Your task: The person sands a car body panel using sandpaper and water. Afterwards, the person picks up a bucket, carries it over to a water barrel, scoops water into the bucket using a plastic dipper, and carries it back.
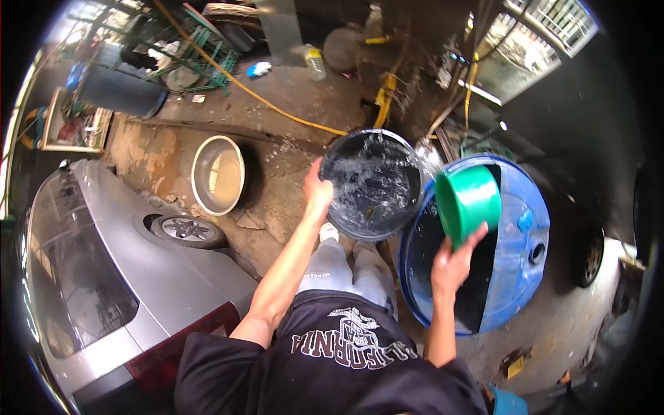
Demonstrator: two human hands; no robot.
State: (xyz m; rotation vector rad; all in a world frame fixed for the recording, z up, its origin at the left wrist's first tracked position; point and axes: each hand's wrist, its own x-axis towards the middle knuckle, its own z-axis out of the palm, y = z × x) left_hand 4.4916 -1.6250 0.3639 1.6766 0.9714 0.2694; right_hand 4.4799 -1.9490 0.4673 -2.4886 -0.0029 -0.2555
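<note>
My left hand (319,191) is closed on the left rim of a round black bucket (370,221) in front of my legs. Water splashes inside the bucket, and a small leaf-like bit shows in it. In my right hand (455,266) is the handle of a green water dipper (477,197), tipped toward the bucket, with water spilling from its mouth. Below the dipper stands a big blue drum (519,277), its top partly cut away. The inside of the drum looks dark, and my right arm covers part of it.
A pale basin (197,176) with cloudy liquid sits on the ground at left. Beside it is a silver car (159,270). A yellow hose (256,95) crosses the floor beyond. A clear bottle (315,63) and a dark blue barrel (121,90) stand farther back.
</note>
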